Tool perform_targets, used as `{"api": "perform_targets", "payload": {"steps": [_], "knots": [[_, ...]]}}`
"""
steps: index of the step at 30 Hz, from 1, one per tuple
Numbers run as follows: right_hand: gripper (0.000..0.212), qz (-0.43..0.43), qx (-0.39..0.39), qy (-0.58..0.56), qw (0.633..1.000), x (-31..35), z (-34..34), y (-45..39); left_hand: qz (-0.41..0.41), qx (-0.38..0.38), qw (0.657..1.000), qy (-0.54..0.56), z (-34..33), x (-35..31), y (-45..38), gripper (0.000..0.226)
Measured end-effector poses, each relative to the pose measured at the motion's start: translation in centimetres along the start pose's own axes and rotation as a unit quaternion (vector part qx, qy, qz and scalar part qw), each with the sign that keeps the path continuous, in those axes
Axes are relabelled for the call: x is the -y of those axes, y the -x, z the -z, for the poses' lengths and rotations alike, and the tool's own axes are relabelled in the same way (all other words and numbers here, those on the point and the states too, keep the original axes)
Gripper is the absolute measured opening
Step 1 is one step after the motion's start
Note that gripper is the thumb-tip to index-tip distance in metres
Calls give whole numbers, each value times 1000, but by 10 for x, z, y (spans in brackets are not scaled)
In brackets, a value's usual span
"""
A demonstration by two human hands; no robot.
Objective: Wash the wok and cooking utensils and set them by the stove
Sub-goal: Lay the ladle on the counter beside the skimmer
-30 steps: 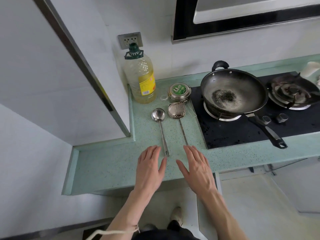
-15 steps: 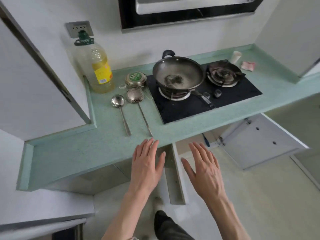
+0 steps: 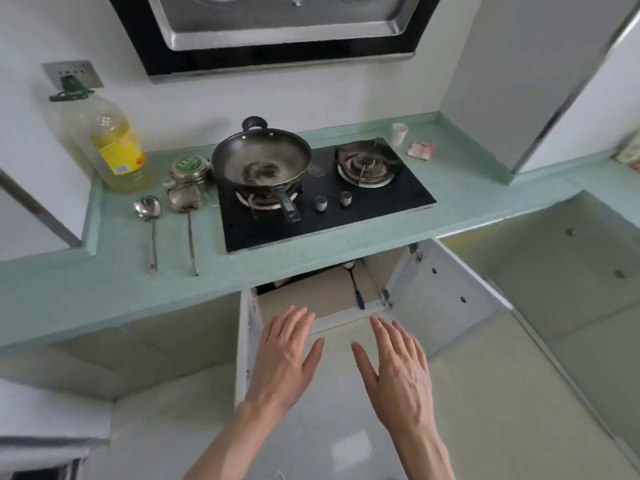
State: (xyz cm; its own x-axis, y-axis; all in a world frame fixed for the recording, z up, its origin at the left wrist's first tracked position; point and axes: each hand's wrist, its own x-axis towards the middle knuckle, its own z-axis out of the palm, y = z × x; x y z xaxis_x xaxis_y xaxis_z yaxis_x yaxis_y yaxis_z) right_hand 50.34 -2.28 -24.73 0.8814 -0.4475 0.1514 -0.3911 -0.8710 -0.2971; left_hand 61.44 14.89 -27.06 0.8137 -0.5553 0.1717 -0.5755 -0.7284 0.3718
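A black wok (image 3: 262, 160) with dark residue in its bottom sits on the left burner of the black stove (image 3: 367, 202), its handle pointing toward me. Left of the stove, a steel ladle (image 3: 149, 209) and a steel spatula (image 3: 185, 201) lie side by side on the green counter (image 3: 114, 282), handles toward the front edge. My left hand (image 3: 285, 355) and my right hand (image 3: 394, 365) hover flat, fingers straight and spread, well below the counter's front edge, holding nothing.
A large oil bottle (image 3: 112, 143) and a lidded tin (image 3: 189, 168) stand behind the utensils. A paper cup (image 3: 399, 133) and a pink wrapper (image 3: 421, 149) lie right of the stove. Below the counter two cabinet doors (image 3: 446, 292) stand open. A range hood hangs above.
The view has pulled back and swung right. Both hands have drawn away from the counter edge and now hover lower, in front of the open cabinet. The wok and utensils have not moved.
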Motion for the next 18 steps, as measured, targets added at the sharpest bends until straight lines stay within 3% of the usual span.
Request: {"api": "perform_targets", "payload": {"steps": [8,18], "knots": [[59,39,18,-17,999,-143,35,-22,42,-2,999,-17,-47,-132,-32,50],[62,-22,79,-51,995,-207,-14,-102,69,2,998,5,-119,-149,-130,45]]}}
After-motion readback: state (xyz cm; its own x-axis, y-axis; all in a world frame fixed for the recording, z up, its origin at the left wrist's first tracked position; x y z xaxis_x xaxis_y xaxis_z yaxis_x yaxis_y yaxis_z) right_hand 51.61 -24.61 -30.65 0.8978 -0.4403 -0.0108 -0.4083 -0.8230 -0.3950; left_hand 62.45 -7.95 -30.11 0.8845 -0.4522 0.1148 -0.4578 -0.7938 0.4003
